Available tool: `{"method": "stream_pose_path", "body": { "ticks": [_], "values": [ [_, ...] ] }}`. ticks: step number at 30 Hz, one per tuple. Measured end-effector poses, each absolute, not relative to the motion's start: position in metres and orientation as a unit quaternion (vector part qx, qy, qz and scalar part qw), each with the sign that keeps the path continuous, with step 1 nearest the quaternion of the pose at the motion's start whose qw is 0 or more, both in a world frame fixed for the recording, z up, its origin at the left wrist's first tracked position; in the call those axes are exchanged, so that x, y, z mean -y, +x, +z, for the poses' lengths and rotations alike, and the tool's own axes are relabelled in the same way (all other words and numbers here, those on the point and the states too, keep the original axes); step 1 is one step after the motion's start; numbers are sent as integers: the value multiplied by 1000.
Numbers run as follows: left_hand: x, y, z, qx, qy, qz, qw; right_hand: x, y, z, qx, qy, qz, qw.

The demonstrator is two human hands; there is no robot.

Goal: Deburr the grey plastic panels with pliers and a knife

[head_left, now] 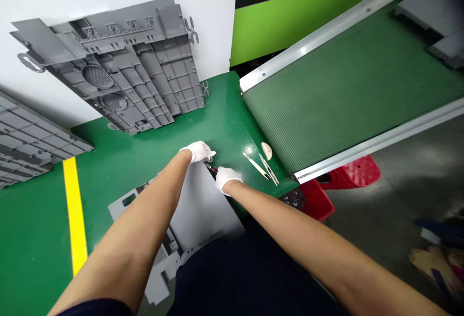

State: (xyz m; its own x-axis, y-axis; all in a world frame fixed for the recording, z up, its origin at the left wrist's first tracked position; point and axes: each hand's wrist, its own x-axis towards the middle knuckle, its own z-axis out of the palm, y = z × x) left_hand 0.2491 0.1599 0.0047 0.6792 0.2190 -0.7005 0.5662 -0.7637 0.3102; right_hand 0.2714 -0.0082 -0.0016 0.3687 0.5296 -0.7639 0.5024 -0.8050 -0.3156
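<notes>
A large grey plastic panel [197, 205] lies flat against my body on the green table, its smooth face up. My left hand [199, 152], in a white glove, is closed on the panel's far corner, around what looks like a small grey tab. Close beside it, my right hand [226, 179], also gloved in white, grips a small pliers-like tool [213, 169] with a dark and red handle. The tool's tip is at the panel's corner, near my left fingers; its jaws are too small to make out. My forearms cover part of the panel.
Another ribbed grey panel [145, 72] leans against the white wall, with a further panel [32, 137] at left. Two slim knives [256, 165] and a pale half-round piece [267, 150] lie right, beside the conveyor belt [344, 89]. Below stands a red bin [319, 202] of scraps.
</notes>
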Motion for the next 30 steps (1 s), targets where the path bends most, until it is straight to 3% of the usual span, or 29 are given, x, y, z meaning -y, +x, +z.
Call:
{"method": "stream_pose_path", "body": {
  "ticks": [7, 19, 30],
  "values": [
    [-157, 247, 3, -235, 872, -322, 284, 17, 259, -12, 243, -866, 436, 29],
    [-152, 247, 2, -223, 873, -329, 281, 32, 264, -28, 296, -857, 418, 55],
    [-149, 244, 14, -243, 874, -318, 276, 31, 266, -8, 295, -831, 465, 80]
  ]
}}
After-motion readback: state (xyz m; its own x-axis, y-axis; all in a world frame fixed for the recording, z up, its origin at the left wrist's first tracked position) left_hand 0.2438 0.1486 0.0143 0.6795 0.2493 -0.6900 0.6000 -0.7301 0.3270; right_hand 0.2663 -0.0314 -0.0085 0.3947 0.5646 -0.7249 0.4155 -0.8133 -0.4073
